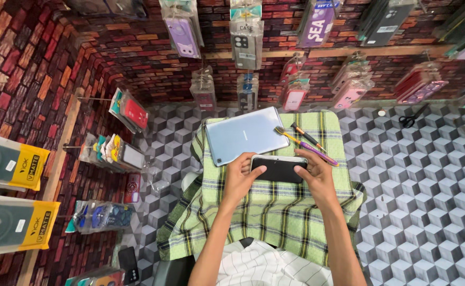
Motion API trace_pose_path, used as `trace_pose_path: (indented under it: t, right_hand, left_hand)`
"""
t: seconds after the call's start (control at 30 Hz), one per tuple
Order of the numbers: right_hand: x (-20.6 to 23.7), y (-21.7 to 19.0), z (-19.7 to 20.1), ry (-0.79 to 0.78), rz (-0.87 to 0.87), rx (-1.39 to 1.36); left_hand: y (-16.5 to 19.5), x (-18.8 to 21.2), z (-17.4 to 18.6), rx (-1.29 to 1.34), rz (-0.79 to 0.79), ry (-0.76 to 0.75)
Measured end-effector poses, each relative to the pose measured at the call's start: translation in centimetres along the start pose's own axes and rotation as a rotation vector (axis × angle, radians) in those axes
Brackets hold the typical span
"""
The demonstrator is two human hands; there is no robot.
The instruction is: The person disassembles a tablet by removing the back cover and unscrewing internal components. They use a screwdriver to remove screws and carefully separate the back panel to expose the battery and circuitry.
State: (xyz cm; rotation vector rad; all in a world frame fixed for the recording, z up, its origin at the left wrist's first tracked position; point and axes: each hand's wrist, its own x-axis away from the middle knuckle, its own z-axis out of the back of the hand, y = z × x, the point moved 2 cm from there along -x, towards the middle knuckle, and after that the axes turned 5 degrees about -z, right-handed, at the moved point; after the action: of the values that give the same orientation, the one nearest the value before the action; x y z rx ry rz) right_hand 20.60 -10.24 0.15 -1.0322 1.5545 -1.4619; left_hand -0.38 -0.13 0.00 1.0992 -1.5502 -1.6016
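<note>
Green-and-yellow checked cloth (275, 212): covers the whole top of the small bench and hangs over its near and side edges. Grey tablet (246, 135): lies face down on the cloth at the far left corner, slightly skewed, its near edge just beside the phone. Black phone (278, 168): long side across, at the middle of the bench, lifted a little off the cloth between both hands. Left hand (239, 180): curled round the phone's left end, thumb laid on its dark face, fingers tucked under. Right hand (317, 177): closed on the phone's right end, fingers wrapped over the far edge. Purple-handled brush (306, 145): lies slantwise near the far right corner. Dark slim tool (306, 136): just beside the brush, on its far side, likewise slanted.
</note>
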Motion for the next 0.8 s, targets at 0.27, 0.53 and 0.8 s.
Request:
trace_pose_path:
  t: [0.27,0.53,0.8]
  right_hand:
    - [0.0,0.3,-0.1,0.046,-0.093,-0.054]
    - [0.2,1.1,0.0,0.072,-0.095,0.009]
    - [0.6,0.1,-0.2,-0.034,-0.085,0.042]
  left_hand:
    - [0.5,0.1,0.4,0.163,0.016,-0.059]
    - [-0.3,0.2,0.6,0.134,-0.012,-0.043]
    - [-0.4,0.3,0.5,0.237,-0.005,-0.025]
